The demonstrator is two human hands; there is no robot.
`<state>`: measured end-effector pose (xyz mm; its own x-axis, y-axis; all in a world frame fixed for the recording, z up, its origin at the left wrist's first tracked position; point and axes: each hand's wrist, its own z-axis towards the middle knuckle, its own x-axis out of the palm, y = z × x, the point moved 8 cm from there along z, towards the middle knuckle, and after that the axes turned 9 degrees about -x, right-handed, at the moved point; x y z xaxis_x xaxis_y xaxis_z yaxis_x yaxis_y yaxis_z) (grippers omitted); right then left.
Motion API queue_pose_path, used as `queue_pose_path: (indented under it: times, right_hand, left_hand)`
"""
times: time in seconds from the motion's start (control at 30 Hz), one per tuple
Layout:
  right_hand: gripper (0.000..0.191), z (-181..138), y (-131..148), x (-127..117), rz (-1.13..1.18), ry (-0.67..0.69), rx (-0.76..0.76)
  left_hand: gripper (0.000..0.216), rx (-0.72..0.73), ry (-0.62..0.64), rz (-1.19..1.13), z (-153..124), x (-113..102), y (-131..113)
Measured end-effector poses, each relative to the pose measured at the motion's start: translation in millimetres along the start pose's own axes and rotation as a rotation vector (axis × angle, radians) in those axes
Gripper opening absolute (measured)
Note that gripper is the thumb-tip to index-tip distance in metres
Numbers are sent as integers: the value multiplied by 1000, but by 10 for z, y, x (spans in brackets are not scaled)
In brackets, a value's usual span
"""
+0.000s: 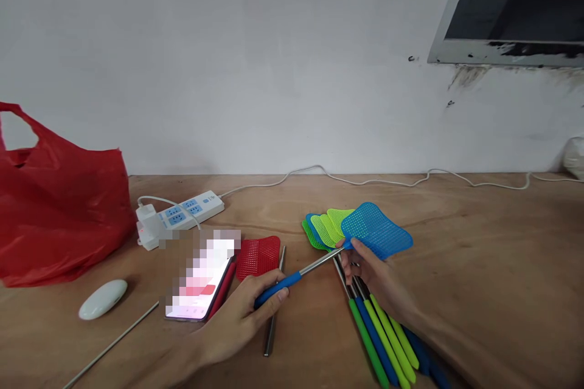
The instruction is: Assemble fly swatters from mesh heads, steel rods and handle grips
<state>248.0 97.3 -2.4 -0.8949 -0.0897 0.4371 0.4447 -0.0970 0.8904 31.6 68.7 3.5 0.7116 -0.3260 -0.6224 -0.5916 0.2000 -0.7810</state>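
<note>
A blue fly swatter (375, 230) with a metal shaft is held slantwise above the table between my two hands. My left hand (235, 319) is closed round its blue handle. The fingers of my right hand (376, 276) pinch its neck, just below the mesh head. Beneath my right hand lies a fanned pile of fly swatters (331, 228) in green, blue and lime yellow, their handles pointing toward me. A red fly swatter (258, 256) rests near my left hand, partly hidden by the phone and hand. Beside it lies a thin metal rod (270, 335).
A lit phone (207, 282), partly pixelated, lies left of the red swatter. Behind it are a white power strip (210, 205) with a plugged-in charger and cable. Farther left are a white oval object (103, 299) and a red plastic bag (68, 206). A wall backs the wooden table.
</note>
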Motion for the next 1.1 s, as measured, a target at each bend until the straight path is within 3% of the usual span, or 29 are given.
queue_pose_path:
  times: [0.2, 0.37, 0.6, 0.77, 0.93, 1.1]
  right_hand:
    - [38, -63, -44, 72, -76, 39, 6]
    - [40, -82, -101, 19, -144, -27, 36]
    - [35, -175, 116, 41, -226, -91, -28]
    - [33, -123, 258, -344, -93, -273, -65]
    - [27, -111, 174, -451, -19, -221, 50]
    - [28, -134, 316, -416, 84, -208, 47]
  left_hand:
    - [30, 17, -5, 101, -6, 32, -49]
    - [26, 60, -35, 80, -32, 0, -201]
    - [26, 88, -68, 102, -107, -55, -427]
    - [24, 65, -72, 138, -182, -143, -277]
    - [23, 35, -24, 130, -209, -167, -145]
    - [26, 8, 9, 121, -220, -215, -215]
